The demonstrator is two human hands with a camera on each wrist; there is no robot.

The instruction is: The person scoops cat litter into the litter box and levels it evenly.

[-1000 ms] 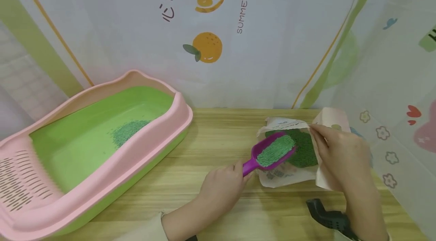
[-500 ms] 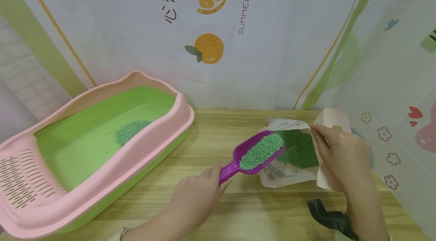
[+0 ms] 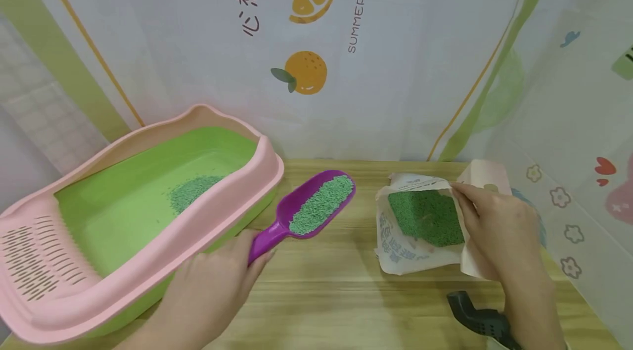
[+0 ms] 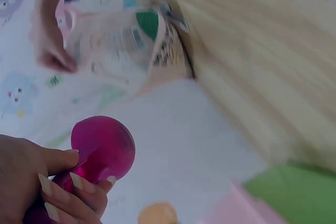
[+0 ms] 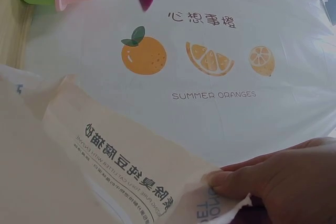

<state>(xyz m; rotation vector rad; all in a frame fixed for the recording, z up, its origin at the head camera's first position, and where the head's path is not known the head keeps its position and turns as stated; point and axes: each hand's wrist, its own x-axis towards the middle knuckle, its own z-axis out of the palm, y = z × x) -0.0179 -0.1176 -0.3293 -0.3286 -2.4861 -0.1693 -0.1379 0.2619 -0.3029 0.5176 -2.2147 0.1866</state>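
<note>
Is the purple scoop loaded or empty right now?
Loaded. In the head view, green pellets lie in the purple scoop, with a bare purple strip showing along one side.

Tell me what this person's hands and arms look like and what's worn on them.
The left hand and right hand are ungloved. The left has long, tapered fingernails. A black curved device sits at the right forearm, with a sliver of pale sleeve beside it. No left sleeve shows.

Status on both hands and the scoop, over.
Left hand gripping purple scoop, loaded with green pellets. Right hand pinching edge of open bag. Possible obstacle: pink tray rim, between scoop and tray floor.
</note>
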